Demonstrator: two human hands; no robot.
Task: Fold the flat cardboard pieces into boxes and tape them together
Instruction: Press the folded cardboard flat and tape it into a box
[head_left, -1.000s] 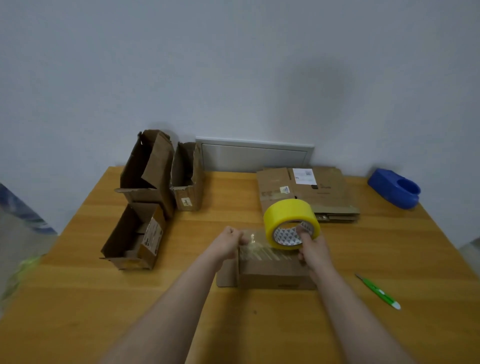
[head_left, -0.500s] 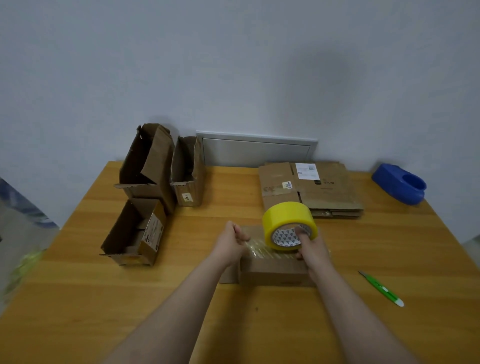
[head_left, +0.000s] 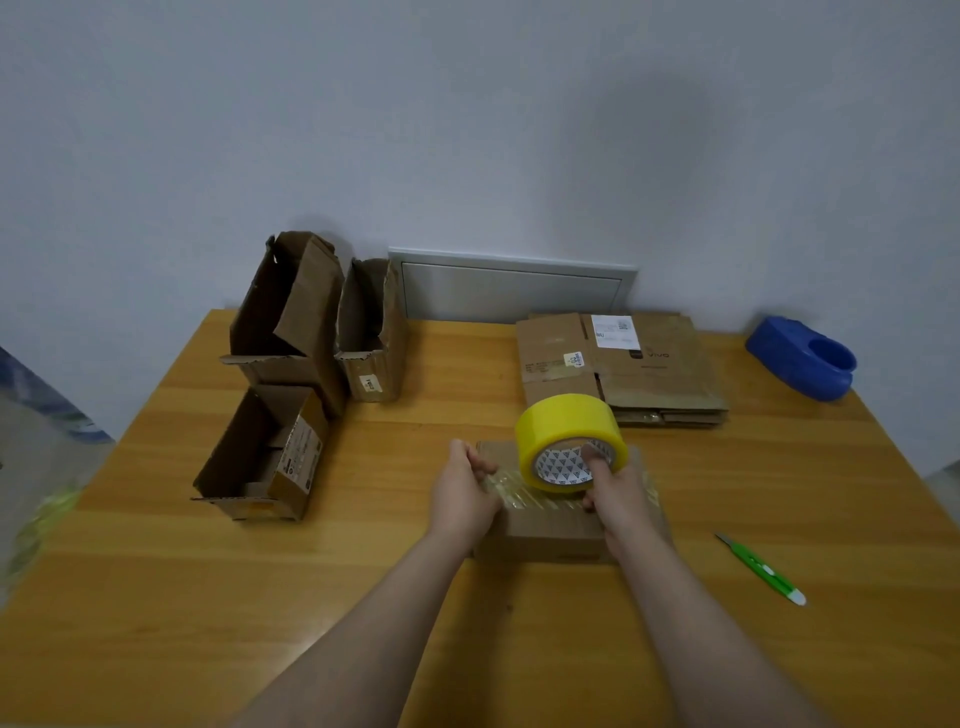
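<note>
Little moves: we still stretch tape over the box
Our left hand pinches the tape end; our right hand, beside it, grips the roll. The box lies under both, its seam likely unsealed.

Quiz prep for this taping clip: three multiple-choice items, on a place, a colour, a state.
1. Where is the green cutter? A right of the taped box B inside an open box C on the flat cardboard
2. The tape roll colour? A blue B yellow C white
3. The right hand is? A open, idle B gripping the tape roll C holding the cutter
Answers: 1 A, it lies on the table right of that box; 2 B, yellow band; 3 B, finger hooked in its core.
</note>
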